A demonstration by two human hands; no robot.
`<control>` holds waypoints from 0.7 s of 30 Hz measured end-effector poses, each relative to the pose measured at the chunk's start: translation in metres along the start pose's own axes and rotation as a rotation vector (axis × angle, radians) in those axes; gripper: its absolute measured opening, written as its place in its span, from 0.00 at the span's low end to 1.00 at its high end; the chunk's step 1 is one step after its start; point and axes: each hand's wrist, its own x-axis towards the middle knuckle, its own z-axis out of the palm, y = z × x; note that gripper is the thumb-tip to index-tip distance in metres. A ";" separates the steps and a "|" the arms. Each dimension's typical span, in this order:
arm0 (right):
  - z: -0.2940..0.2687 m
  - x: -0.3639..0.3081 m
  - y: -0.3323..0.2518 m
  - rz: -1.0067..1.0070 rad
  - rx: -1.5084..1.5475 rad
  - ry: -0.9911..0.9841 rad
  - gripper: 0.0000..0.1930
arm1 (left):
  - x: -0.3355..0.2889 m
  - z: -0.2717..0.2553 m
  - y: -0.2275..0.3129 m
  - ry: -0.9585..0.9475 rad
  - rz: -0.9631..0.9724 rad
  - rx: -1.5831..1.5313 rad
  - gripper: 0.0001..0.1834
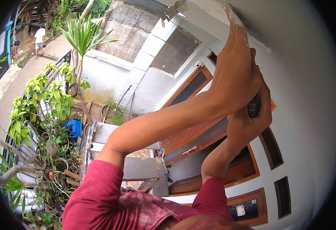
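Note:
My left hand [240, 57] reaches up toward the pale overhead surface [294, 65]. Its fingers stretch out close together, and white smears that look like plaster coat them near the tips. Just below it and touching it, my right hand [265, 101] is closed around a black rounded handle [254, 106]. The working end of the handled tool is hidden behind my hands. A rough whitish edge [267, 49] shows on the surface beside my left fingers.
Below me stands a metal stepladder [143, 168]. Wood-framed doors and windows [248, 209] line the white house wall. Potted plants and a blue coiled hose [74, 128] lie at the left along a fence. A person [39, 39] walks on the path beyond. A ragged grey piece [173, 11] hangs at the top.

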 end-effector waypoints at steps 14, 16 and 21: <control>0.004 0.000 0.002 0.057 0.053 -0.028 0.22 | 0.004 -0.006 -0.010 -0.035 -0.019 0.005 0.40; 0.009 0.000 0.006 0.011 0.003 -0.009 0.20 | 0.005 -0.004 -0.007 -0.026 -0.066 0.045 0.29; 0.006 0.002 0.005 0.033 0.000 -0.051 0.21 | 0.009 -0.001 -0.015 0.067 0.094 0.068 0.27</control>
